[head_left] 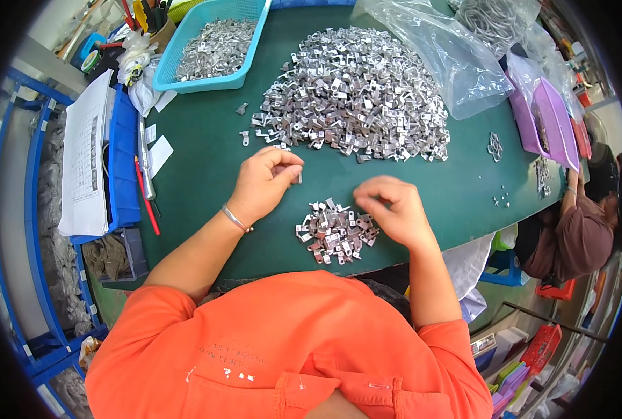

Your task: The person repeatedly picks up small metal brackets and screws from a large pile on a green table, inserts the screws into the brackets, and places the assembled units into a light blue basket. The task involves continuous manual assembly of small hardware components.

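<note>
My left hand (263,183) is pinched on a small silver metal bracket at its fingertips, just below the big heap of metal brackets (353,94) on the green table (199,174). My right hand (391,209) is curled, fingers bent inward beside a small pile of brackets (335,232) near the table's front edge; whether it holds a piece is hidden. A thin bracelet circles my left wrist. Orange sleeves cover my upper arms.
A light blue basket (210,45) of metal parts stands at the back left. Clear plastic bags (451,56) and a purple tray (552,122) lie at the right. Papers on a blue bin (91,153) sit left. Another person (576,234) works at the right edge.
</note>
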Motion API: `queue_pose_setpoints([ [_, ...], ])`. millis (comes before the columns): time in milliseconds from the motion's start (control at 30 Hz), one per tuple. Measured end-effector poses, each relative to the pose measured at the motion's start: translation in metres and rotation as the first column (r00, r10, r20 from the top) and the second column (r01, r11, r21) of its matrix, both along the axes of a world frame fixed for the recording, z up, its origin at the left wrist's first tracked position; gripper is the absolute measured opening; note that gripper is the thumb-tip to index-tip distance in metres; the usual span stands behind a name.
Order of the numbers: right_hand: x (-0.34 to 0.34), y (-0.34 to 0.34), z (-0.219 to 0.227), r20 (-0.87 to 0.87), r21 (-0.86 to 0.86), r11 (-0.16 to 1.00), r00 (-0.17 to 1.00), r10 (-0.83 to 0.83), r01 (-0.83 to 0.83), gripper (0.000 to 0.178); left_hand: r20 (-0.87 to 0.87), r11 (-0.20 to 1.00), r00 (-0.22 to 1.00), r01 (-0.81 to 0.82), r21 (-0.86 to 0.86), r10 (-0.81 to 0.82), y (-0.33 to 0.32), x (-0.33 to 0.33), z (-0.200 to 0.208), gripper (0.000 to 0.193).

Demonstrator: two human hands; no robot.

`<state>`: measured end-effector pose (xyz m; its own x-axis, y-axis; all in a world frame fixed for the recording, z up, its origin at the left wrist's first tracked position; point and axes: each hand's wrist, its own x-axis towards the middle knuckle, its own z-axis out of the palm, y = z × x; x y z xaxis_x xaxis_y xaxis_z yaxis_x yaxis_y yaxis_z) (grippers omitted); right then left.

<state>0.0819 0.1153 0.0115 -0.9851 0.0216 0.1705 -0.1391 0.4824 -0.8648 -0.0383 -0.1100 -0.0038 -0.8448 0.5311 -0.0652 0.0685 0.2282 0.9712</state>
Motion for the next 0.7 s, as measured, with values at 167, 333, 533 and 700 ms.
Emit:
queue_pose_setpoints([
  [167, -0.029, -0.008, -0.022, -0.276, 0.456, 0.803, 0.919, -0.281, 0.383, 0.013, 0.48, 0.952, 0.872, -0.061, 0.298, -0.095, 0.013, 0.015, 0.006, 0.012],
  [333, -0.021, -0.011, -0.021, -0.293, 0.187, 0.923, 0.916, -0.274, 0.336, 0.009, 0.52, 0.876, 0.831, -0.089, 0.474, -0.196, 0.011, 0.024, -0.007, 0.016],
  [533, -0.006, -0.026, -0.008, -0.203, 0.026, 0.964, 0.946, -0.253, 0.264, 0.012, 0.656, 0.849, 0.705, -0.147, 0.507, -0.27, 0.008, 0.029, -0.008, 0.018],
  [700, -0.005, -0.024, -0.01, -0.114, 0.121, 0.968, 0.972, -0.205, 0.218, 0.012, 0.683, 0.833, 0.693, -0.221, 0.507, -0.232, -0.001, 0.023, 0.001, 0.015],
])
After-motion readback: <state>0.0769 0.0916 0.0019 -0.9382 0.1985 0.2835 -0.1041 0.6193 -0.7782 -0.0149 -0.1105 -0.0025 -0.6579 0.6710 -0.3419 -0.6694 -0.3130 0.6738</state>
